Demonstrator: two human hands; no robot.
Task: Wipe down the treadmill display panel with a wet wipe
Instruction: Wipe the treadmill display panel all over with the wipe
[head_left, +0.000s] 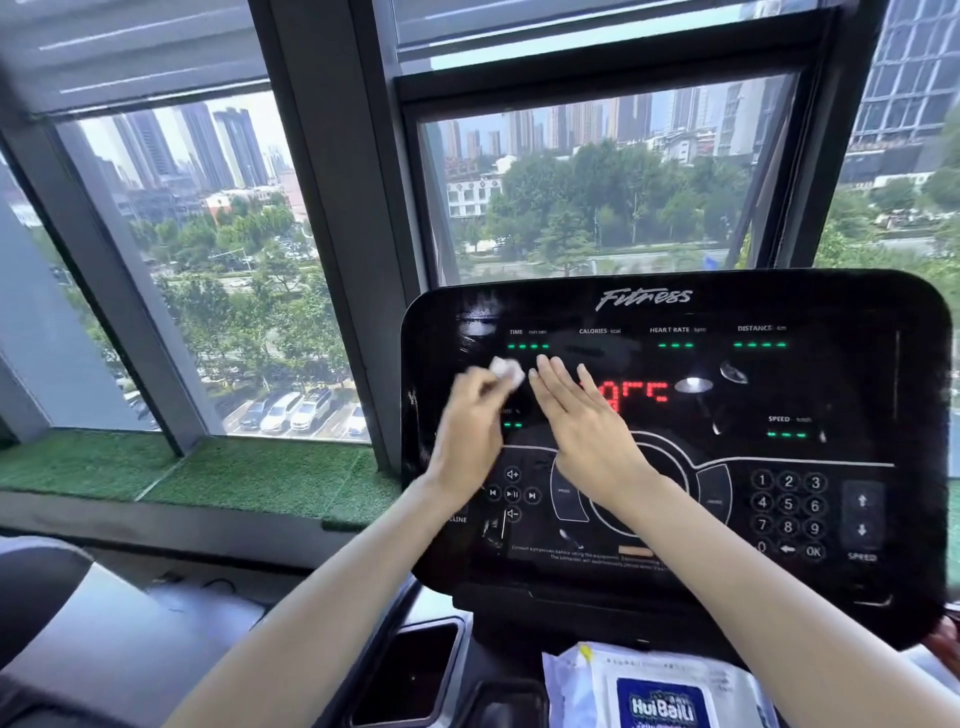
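Left hand (470, 415) fingers pinch wipe (508, 370) on glossy window-side panel (810, 384); right hand (582, 415) fingers flat.

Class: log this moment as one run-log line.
left hand: holds wet wipe | right hand: flat on display panel | wipes pack: below

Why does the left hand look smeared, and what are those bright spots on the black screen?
In the head view, the left hand and the wet wipe it holds are motion-blurred, while the right hand is sharper. The bright spots are reflections, probably of lamps, on the glossy display panel. The wide-angle lens bends the window frames, and daylight comes from the windows in front.
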